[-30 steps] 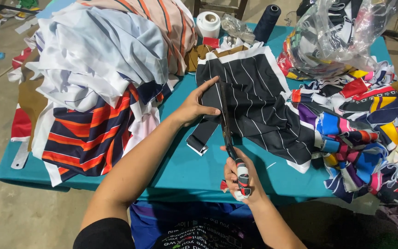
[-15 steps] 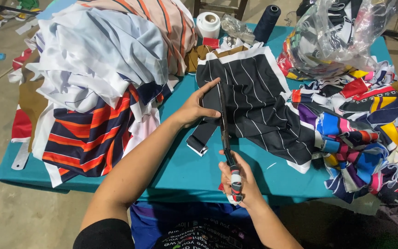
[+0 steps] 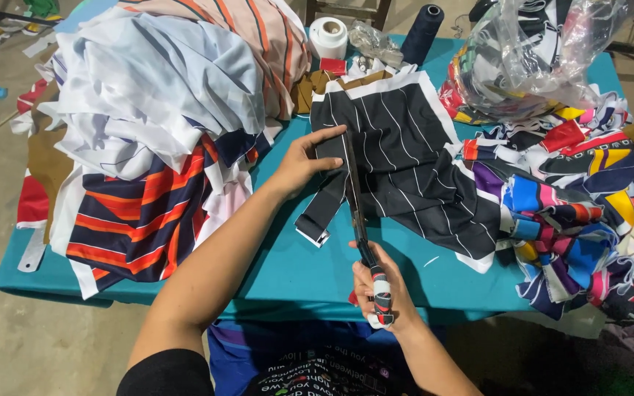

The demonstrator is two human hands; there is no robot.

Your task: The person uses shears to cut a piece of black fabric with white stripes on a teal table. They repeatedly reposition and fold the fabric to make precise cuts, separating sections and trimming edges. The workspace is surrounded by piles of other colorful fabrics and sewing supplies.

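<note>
- Head view: a person's right hand (image 3: 379,290) grips the taped handles of long shears (image 3: 355,202), blades laid up along a black pinstriped cloth (image 3: 405,154) on the teal bench (image 3: 288,257).
- The left hand (image 3: 304,163), fingers out flat, presses the cloth's left edge just beside the blades; a narrow strip (image 3: 324,209) hangs off toward the bench front.
- The cloth looks thin, soft and light, likely to slide or bunch; holding it flat close to the cut line seems the surest grip.
- A heap of striped fabric (image 3: 155,132) lies to the left, bright scraps (image 3: 588,213) to the right, a dark thread cone (image 3: 421,26) behind.
</note>
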